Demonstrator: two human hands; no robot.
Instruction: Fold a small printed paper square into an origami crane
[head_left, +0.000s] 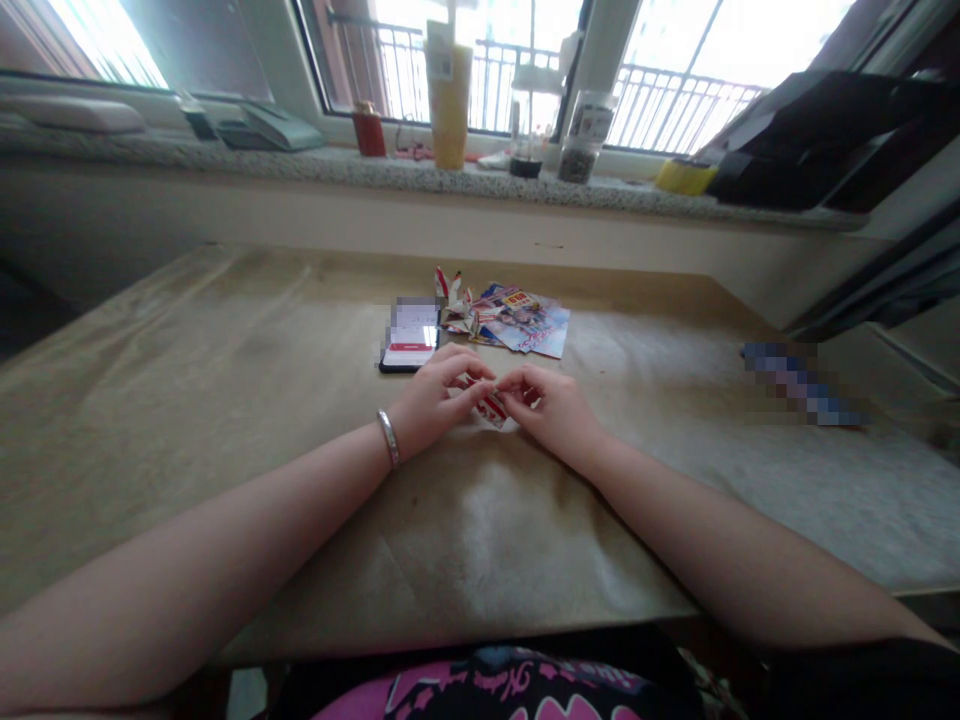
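Note:
A small piece of folded paper [491, 408], red and white with print on it, is between my two hands above the table. My left hand [442, 395], with a silver bangle at the wrist, pinches its upper left part. Thumb and fingers of my right hand [551, 405] are closed on its upper right edge. The fingers hide part of the paper. Just beyond my hands lie several folded paper shapes [461, 315] in red and white. A phone [411, 340] with a lit screen lies beyond my left hand, close to those shapes.
Colourful printed sheets [544, 325] lie in a loose pile behind my hands. A blurred bluish item [802, 385] is at the table's right. Along the windowsill [300, 165] stand a yellow tube-shaped container [450, 110], a red bottle [369, 130], jars [581, 140] and a black bag [795, 140].

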